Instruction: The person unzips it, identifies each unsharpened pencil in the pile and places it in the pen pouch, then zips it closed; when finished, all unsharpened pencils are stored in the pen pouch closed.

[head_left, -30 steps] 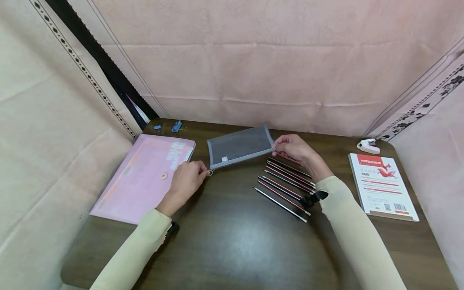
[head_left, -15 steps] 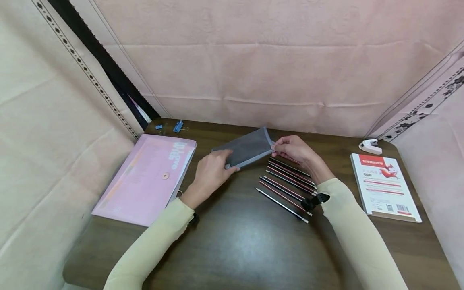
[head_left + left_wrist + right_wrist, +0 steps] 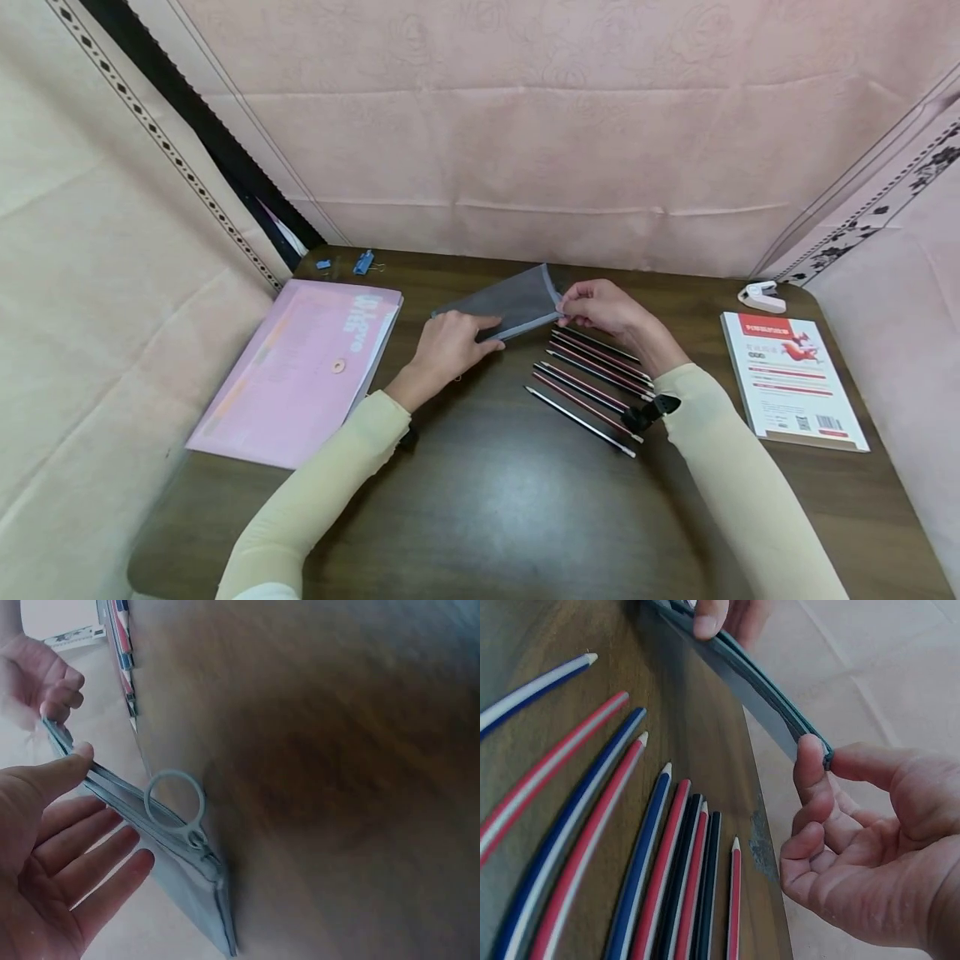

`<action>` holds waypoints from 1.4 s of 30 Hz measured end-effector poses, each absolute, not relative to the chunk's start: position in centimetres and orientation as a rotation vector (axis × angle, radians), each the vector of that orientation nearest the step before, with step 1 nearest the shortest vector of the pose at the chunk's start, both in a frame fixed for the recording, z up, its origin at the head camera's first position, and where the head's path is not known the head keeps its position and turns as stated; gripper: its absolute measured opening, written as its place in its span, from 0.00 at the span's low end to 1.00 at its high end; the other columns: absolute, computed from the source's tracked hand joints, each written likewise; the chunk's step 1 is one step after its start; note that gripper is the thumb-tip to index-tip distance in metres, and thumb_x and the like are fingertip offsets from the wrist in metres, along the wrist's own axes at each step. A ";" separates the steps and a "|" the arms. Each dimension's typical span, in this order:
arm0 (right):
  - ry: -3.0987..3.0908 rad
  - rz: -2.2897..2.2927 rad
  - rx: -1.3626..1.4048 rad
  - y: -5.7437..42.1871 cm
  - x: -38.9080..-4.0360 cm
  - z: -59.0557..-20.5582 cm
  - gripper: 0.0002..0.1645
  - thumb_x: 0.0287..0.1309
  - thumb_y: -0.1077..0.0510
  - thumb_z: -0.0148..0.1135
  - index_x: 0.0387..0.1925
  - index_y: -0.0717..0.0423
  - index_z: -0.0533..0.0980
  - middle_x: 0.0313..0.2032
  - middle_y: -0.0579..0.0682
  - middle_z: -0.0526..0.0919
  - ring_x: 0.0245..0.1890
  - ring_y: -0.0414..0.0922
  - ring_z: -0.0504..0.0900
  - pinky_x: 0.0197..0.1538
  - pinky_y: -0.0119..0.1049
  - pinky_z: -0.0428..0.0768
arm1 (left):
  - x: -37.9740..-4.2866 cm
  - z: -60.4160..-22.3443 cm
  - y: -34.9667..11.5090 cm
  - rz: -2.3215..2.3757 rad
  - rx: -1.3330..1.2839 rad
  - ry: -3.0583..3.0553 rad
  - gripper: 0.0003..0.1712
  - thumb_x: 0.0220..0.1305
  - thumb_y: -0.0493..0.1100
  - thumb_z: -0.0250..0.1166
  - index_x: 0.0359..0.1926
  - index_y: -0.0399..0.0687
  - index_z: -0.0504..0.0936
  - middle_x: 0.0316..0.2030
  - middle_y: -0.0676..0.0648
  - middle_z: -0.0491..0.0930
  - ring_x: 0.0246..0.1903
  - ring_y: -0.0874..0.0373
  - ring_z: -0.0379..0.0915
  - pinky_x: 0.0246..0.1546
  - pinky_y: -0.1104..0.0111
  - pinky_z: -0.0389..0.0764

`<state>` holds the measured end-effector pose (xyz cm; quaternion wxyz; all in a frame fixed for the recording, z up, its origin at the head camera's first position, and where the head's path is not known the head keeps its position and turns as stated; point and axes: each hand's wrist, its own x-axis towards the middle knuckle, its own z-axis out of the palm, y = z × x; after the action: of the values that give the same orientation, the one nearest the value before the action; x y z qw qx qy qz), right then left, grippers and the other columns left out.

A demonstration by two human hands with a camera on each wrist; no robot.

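Note:
A grey mesh zipper pouch [image 3: 517, 302] is held tilted between both hands, with its zipper edge toward me. My left hand [image 3: 448, 343] holds that edge, thumb [image 3: 64, 774] at the zipper and the other fingers against the pouch's side. My right hand [image 3: 877, 847] pinches the pouch's right corner between thumb and forefinger. From the zipper's left end hangs a ring pull [image 3: 175, 799]; the zipper's two edges show a narrow gap in the left wrist view. Beside and below my right hand lie several striped pencils [image 3: 592, 379], in red, blue and black with white.
A pink folder [image 3: 300, 375] lies at left. Blue binder clips [image 3: 363, 262] sit at the table's back left. At right are a white book [image 3: 795, 383] with a red label and a small white stapler [image 3: 762, 297]. Curtains surround the brown table [image 3: 480, 517].
My left hand has let go of the ring pull at the pouch's left end, moved right and taken hold of the zipper edge. My right hand keeps its pinch on the corner.

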<state>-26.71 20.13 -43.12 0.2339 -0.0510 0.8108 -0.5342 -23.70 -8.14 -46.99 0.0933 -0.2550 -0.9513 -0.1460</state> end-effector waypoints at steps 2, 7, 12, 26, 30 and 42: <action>2.221 -1.447 -0.145 20.2 -26.9 -43.1 0.15 0.66 0.55 0.57 0.44 0.64 0.75 0.34 0.55 0.86 0.36 0.51 0.78 0.40 0.39 0.77 | -23.8 -46.9 -8.5 -0.444 -0.760 -2.839 0.24 0.58 0.65 0.64 0.54 0.68 0.81 0.32 0.53 0.88 0.15 0.65 0.73 0.14 0.69 0.73; 2.195 -1.436 -0.167 20.0 -27.2 -43.3 0.16 0.65 0.55 0.58 0.45 0.65 0.74 0.35 0.54 0.86 0.38 0.51 0.79 0.40 0.40 0.77 | -24.0 -46.9 -9.4 -0.492 -0.793 -2.827 0.17 0.62 0.61 0.61 0.50 0.67 0.84 0.38 0.55 0.88 0.21 0.65 0.78 0.14 0.69 0.75; 2.193 -1.532 -0.164 19.3 -27.0 -43.9 0.18 0.66 0.51 0.57 0.44 0.63 0.75 0.34 0.54 0.85 0.35 0.50 0.78 0.38 0.39 0.75 | -23.4 -46.8 -9.9 -0.532 -0.791 -2.768 0.10 0.64 0.52 0.63 0.43 0.60 0.87 0.36 0.56 0.88 0.25 0.67 0.80 0.27 0.69 0.83; 2.350 -1.544 -0.101 20.5 -23.3 -42.2 0.28 0.69 0.37 0.45 0.46 0.57 0.75 0.39 0.59 0.83 0.38 0.51 0.81 0.46 0.44 0.81 | -21.9 -43.7 -10.9 -0.962 -0.488 -2.932 0.06 0.62 0.45 0.65 0.37 0.50 0.84 0.23 0.54 0.83 0.13 0.66 0.75 0.12 0.73 0.76; 2.384 -1.550 -0.074 22.2 -22.7 -42.4 0.29 0.68 0.38 0.46 0.47 0.60 0.74 0.39 0.60 0.83 0.40 0.55 0.81 0.43 0.42 0.82 | -22.0 -43.6 -11.1 -1.142 -0.387 -2.990 0.06 0.61 0.46 0.66 0.34 0.50 0.84 0.24 0.52 0.85 0.15 0.64 0.79 0.16 0.69 0.81; 2.724 -1.200 -0.096 28.6 -22.0 -45.4 0.16 0.64 0.45 0.59 0.45 0.50 0.78 0.38 0.55 0.85 0.38 0.53 0.81 0.37 0.36 0.80 | -22.9 -45.2 -10.3 -2.003 -0.026 -2.945 0.09 0.59 0.42 0.68 0.37 0.41 0.84 0.34 0.41 0.86 0.28 0.51 0.87 0.31 0.60 0.87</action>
<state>-22.05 28.64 -45.42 0.0816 -0.0323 0.9116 -0.4016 -22.85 -10.30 -45.23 -0.2086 -0.0071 -0.8087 -0.5500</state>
